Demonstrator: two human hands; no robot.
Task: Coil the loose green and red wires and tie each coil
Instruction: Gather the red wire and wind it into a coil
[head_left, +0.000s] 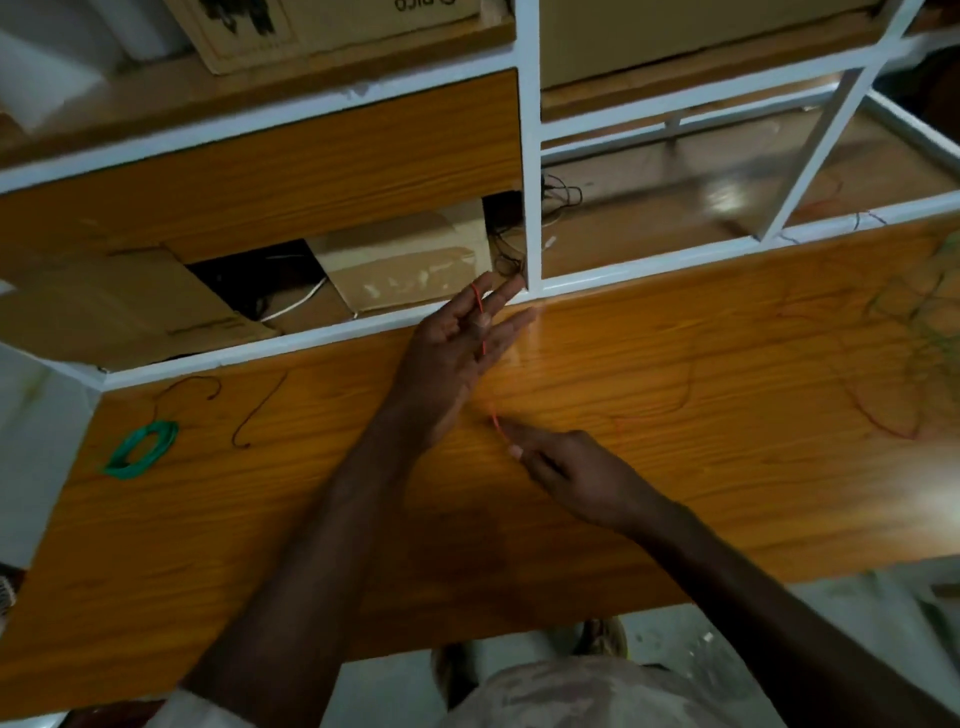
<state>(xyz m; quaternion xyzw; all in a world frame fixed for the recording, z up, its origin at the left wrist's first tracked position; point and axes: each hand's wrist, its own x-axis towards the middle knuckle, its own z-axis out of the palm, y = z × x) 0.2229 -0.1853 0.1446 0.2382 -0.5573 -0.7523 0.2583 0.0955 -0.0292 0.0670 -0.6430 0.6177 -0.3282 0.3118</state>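
Glossy wood-grain table (675, 364) under a white-framed shelf (530, 156). Left hand (452, 348) spreads straight fingers, thin red wire (482, 332) looped over them; right hand (566, 473) pinches that wire just below. Green coil (140, 449) lies far left of the fingers.

Two hands, the left hand (457, 343) and right hand (576, 478), over one wooden bench (675, 415) carrying one green wire coil (140, 449), one red wire (485, 358), two short dark wire pieces (260, 410), and one loose tangle of wires (919, 332).
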